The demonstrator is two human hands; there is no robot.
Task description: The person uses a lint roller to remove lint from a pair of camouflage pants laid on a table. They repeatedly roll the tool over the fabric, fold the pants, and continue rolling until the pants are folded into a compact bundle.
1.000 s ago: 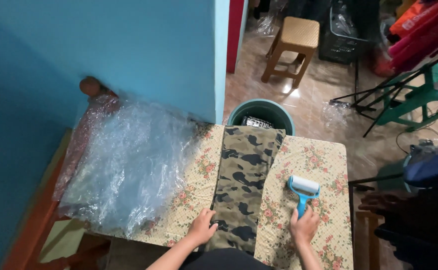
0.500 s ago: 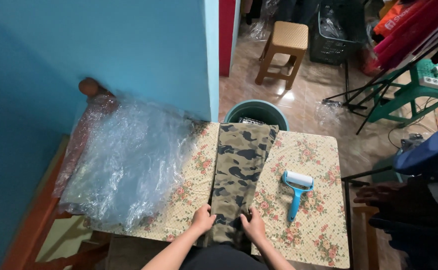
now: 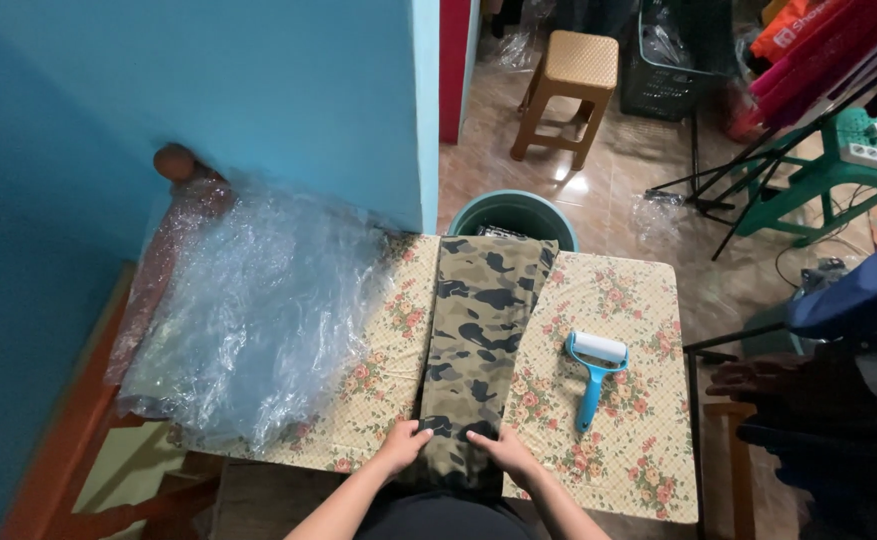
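A long camouflage garment (image 3: 478,340) lies folded lengthwise down the middle of a table covered with a floral cloth (image 3: 628,440). My left hand (image 3: 403,445) grips its near left edge. My right hand (image 3: 503,448) rests on its near right edge, fingers curled onto the fabric. A blue lint roller (image 3: 593,375) with a white head lies on the cloth to the right of the garment, apart from both hands.
A heap of clear plastic bags (image 3: 248,310) covers the table's left part against the blue wall (image 3: 258,90). A teal bucket (image 3: 513,215) stands beyond the far edge. A wooden stool (image 3: 568,90), a green folding stand (image 3: 808,180) and another person's hand (image 3: 758,378) are at right.
My right hand let go of the lint roller, which now lies on the cloth, and moved left onto the garment's near end beside my left hand.
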